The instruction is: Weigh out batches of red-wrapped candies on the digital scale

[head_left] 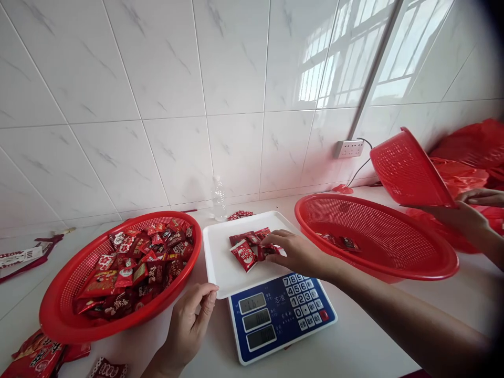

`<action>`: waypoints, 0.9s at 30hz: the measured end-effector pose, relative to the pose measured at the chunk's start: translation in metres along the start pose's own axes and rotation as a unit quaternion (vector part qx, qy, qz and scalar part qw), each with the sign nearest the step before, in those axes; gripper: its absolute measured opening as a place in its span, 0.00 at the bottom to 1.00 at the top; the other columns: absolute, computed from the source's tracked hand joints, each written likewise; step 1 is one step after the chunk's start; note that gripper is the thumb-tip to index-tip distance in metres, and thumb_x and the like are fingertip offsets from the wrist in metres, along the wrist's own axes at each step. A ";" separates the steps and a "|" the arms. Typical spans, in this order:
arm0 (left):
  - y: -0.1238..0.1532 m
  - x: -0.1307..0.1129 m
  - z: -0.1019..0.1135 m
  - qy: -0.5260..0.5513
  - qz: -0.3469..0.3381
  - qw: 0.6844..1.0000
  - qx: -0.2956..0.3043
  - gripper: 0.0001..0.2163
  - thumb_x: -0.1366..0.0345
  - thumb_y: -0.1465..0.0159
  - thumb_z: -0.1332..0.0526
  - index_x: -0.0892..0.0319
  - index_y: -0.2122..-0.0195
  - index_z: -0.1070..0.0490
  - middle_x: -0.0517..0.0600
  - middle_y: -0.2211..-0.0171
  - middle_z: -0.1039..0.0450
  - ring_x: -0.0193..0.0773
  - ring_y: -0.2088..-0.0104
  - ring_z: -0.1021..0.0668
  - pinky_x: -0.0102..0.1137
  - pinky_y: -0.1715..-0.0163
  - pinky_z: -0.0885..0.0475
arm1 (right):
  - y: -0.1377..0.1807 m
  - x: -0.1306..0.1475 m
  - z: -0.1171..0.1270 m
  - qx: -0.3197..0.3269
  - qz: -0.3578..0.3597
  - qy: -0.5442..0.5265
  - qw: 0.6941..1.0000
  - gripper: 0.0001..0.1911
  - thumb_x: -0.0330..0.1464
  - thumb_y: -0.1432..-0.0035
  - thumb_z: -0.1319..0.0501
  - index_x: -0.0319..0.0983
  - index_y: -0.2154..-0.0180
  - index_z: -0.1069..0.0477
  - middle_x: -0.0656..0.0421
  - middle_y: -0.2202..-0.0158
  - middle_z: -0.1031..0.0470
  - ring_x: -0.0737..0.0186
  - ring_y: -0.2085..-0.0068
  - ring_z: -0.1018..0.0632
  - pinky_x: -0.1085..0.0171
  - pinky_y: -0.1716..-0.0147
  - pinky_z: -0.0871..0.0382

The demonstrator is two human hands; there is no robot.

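A white tray (220, 273) lies on top of a blue and white digital scale (283, 320). My left hand (192, 315) is closed, with thumb and forefinger pinching the tray's near left corner. Several red candy packets (244, 255) are grouped on the tray. Over their right side my right hand (293, 252) is curled, its fingers closed on a dark red candy packet (263, 253) that they partly hide. Left of the tray stands a red basket (66, 320) full of wrapped candies (137, 268).
Another red basket (425, 262), with a few packets at its bottom, stands on the right. Beyond it a co-worker's hands (468, 220) hold a tilted red basket (409, 168). A clear bottle (219, 199) stands by the wall. Loose packets (39, 357) lie at the front left.
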State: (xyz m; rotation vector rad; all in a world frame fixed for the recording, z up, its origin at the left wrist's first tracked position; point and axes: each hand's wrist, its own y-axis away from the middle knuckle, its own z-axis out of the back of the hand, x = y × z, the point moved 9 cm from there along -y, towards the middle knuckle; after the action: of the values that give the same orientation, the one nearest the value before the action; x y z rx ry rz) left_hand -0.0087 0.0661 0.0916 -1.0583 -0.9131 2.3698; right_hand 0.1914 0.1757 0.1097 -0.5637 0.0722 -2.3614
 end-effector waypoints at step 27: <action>0.002 0.003 -0.001 -0.005 0.001 1.000 0.007 0.08 0.64 0.34 0.45 0.57 0.64 0.27 0.47 0.75 0.24 0.34 0.75 0.22 0.24 0.74 0.26 | -0.033 -0.006 -0.009 -0.045 0.001 0.000 0.999 0.17 0.23 0.44 0.46 0.44 0.62 0.22 0.57 0.59 0.21 0.55 0.54 0.26 0.58 0.54 0.31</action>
State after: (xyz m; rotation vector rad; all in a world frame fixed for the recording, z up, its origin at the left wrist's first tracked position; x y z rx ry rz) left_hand -0.0098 0.0671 0.0885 -1.0422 -0.8992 2.3814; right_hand 0.1712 0.2037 0.1056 -0.6054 0.1798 -2.3658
